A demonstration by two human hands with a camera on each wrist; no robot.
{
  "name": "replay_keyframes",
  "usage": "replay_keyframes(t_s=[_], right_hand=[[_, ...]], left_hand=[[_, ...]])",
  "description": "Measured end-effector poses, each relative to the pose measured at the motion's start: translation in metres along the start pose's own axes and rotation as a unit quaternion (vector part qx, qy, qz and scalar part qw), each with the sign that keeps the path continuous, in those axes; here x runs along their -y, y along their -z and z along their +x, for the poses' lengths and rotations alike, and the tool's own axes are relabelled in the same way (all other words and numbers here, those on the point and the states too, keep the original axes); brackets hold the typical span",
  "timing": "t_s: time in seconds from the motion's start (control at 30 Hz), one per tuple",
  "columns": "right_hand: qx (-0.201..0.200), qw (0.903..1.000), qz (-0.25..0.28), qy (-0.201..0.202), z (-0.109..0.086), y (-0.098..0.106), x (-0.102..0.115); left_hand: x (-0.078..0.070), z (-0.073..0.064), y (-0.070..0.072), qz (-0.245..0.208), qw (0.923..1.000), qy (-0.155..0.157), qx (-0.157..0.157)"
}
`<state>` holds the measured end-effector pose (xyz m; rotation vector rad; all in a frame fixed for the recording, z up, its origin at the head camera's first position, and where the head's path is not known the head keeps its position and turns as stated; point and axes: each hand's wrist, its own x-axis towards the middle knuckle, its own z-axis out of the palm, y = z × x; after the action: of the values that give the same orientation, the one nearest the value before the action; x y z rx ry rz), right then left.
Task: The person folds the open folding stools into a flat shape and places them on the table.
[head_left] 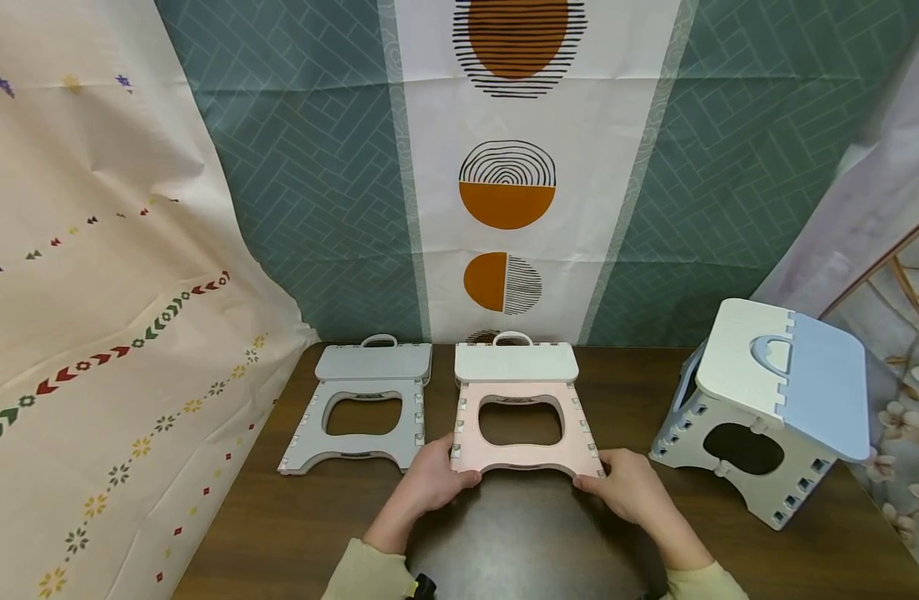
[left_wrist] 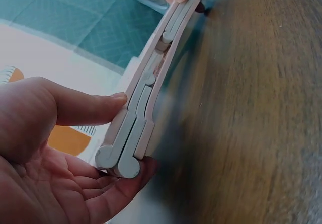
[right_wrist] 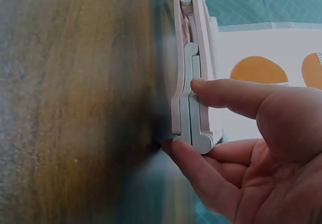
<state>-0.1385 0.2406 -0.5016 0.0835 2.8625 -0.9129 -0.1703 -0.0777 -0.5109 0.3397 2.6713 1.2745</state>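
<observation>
Folded pale-grey plastic stool (head_left: pixel 369 386) lying left of folded pink-and-white plastic stool (head_left: pixel 515 389), left hand (head_left: pixel 433 477) gripping the latter's near-left corner, pink stool sitting between both hands, right hand (head_left: pixel 630 485) gripping its near-right corner, unfolded white-and-blue plastic stool (head_left: pixel 796 375) standing right of it

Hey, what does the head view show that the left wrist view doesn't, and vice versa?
Only the head view shows the grey folded stool and the patterned cream cloth at the left. Only the left wrist view shows the pink folded stool edge-on, with fingers of the left hand curled under it. Both show the right hand gripping that stool too, plus the brown table and green backdrop.
</observation>
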Motion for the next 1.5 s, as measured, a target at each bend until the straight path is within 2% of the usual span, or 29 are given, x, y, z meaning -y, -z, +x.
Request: replay_keyframes(t_s=[0.13,0.3,0.53,0.67,0.8,0.97,1.27,1.5], right_hand=[[0.005,1.0,-0.002,-0.005,0.001,0.001,0.001],[0.006,0.9999,-0.012,-0.001,0.003,0.004,0.003],[0.005,0.9998,-0.02,0.005,0.006,0.0,0.002],[0.004,0.9998,-0.017,0.007,0.007,-0.007,0.002],[0.0,0.9999,-0.007,0.009,0.008,-0.013,0.003],[-0.004,1.0,-0.005,0.005,0.012,-0.017,0.005],[-0.011,0.9997,0.008,0.02,0.016,-0.021,0.011],[-0.017,0.9995,0.006,0.027,0.018,-0.024,0.011]], left_hand=[[0.001,0.0,0.002,-0.01,0.9998,0.013,0.01],[0.002,0.0,0.004,0.006,0.9998,0.011,0.018],[0.002,-0.002,0.006,0.072,0.9972,-0.007,0.016],[0.001,-0.003,0.005,0.103,0.9946,-0.009,0.0],[-0.001,-0.004,0.003,0.121,0.9921,-0.014,-0.033],[-0.002,-0.003,0.002,0.124,0.9901,-0.017,-0.064],[0.003,0.0,0.001,0.137,0.9853,-0.029,-0.098],[0.006,0.001,0.001,0.15,0.9825,-0.037,-0.104]])
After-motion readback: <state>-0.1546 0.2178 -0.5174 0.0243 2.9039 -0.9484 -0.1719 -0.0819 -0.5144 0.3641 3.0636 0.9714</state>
